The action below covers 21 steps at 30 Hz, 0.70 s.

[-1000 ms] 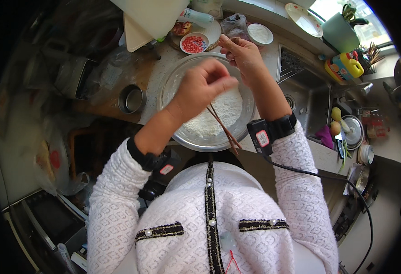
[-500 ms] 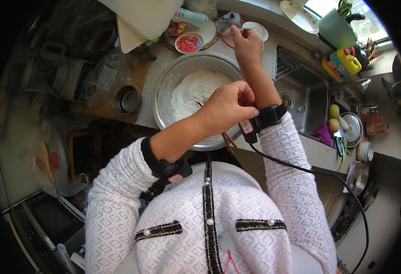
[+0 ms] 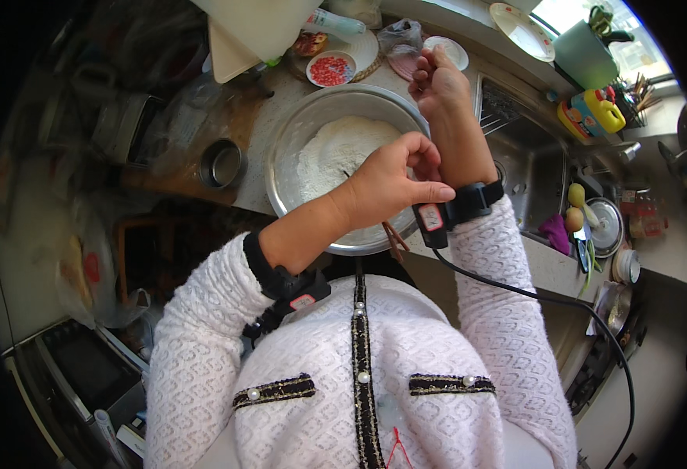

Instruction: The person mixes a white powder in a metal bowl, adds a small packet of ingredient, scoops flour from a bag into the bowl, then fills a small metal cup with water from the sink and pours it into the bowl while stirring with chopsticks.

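Note:
A large metal basin [image 3: 282,195] holds a heap of white flour [image 3: 336,152]. Above its right side is my left hand [image 3: 394,172], fingers curled and thumb apart, its thumb tip at the black wrist device [image 3: 432,223] on my right wrist. I see nothing between those fingers. Beyond it my right hand [image 3: 445,90] is closed, fingertips pressed together in front of a small white dish [image 3: 454,53]; whatever they hold is too small to make out. A pair of chopsticks [image 3: 395,238] leans over the basin's near rim, partly hidden under my left forearm.
Behind the basin stands a bowl of red seeds [image 3: 332,69]. An empty metal tin [image 3: 222,162] sits on the wooden board to the left. At right are the sink [image 3: 527,160], a yellow bottle [image 3: 591,113] and a pot lid [image 3: 603,227]. A black cable [image 3: 531,294] trails from my right wrist.
My right hand has shifted right and turned, so its curled fingers now show in front of the white dish. My left hand stays by the right wrist. The view has shifted slightly.

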Available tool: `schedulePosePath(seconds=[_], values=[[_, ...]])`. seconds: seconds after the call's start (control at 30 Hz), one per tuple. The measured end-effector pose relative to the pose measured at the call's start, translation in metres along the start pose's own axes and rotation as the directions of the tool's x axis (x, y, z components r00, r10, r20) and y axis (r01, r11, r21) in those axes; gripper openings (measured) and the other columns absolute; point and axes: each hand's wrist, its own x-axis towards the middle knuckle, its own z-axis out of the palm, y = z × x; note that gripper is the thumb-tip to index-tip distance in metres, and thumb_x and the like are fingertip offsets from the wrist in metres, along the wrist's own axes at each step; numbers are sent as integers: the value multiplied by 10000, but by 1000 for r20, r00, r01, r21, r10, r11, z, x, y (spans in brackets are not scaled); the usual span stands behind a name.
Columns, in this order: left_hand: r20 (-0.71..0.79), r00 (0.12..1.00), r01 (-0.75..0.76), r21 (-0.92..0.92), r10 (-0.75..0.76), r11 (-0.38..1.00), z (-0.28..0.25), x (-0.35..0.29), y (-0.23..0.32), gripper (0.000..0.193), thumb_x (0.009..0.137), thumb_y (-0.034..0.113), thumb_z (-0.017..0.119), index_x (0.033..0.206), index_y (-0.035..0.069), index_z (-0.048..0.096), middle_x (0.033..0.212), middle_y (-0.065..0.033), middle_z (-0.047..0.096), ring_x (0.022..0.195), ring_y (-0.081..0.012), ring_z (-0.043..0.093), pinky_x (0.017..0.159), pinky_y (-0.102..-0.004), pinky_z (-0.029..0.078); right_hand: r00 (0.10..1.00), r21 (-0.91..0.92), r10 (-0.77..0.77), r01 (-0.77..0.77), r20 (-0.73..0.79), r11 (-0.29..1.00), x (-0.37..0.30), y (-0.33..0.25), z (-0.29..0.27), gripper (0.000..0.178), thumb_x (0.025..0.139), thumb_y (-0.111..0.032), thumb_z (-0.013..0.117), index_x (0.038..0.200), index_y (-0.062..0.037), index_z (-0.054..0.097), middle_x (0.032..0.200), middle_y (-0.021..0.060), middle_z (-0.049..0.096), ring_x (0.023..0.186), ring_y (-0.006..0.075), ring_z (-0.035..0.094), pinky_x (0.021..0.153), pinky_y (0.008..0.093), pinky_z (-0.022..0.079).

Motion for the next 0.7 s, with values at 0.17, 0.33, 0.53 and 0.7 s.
schedulePosePath(seconds=[0.17, 0.33, 0.53, 0.7], values=[[-200, 977, -77, -7, 74, 997, -70, -23, 0, 353, 850, 142, 699, 1135, 22, 528, 968, -44, 610, 921, -103, 588, 810, -234, 488, 921, -448, -284, 379, 266, 810, -14, 23, -20, 261, 910, -296, 613, 860, -44, 655, 756, 4, 621, 621, 97, 526, 562, 258, 428], [-699, 676, 215, -117, -234, 970, -168, -98, -44, 243, 877, 260, 667, 1017, 70, 612, 820, 7, 612, 668, -59, 530, 580, -220, 484, 618, -612, -41, 784, 785, 102, -63, 49, -75, 150, 777, -103, 699, 924, -90, 671, 885, 63, 636, 798, 203, 582, 722, 309, 480], [-812, 256, 224, -477, -524, 850, -223, -169, -116, 296, 830, 316, 717, 890, 66, 570, 753, -8, 552, 606, -113, 528, 533, -306, 515, 220, -169, 424, 973, 879, -154, -94, 65, -97, 328, 649, -61, 705, 962, -158, 697, 1027, 70, 539, 967, 256, 534, 819, 346, 484], [-755, 349, 56, -574, -554, 817, -244, -168, -158, 265, 849, 224, 685, 969, 32, 547, 829, -85, 572, 691, -211, 595, 586, -373, 555, 227, -239, 456, 970, 861, -32, -101, 74, -91, 237, 619, -68, 735, 840, -109, 661, 1064, 82, 509, 963, 266, 542, 769, 354, 496]])
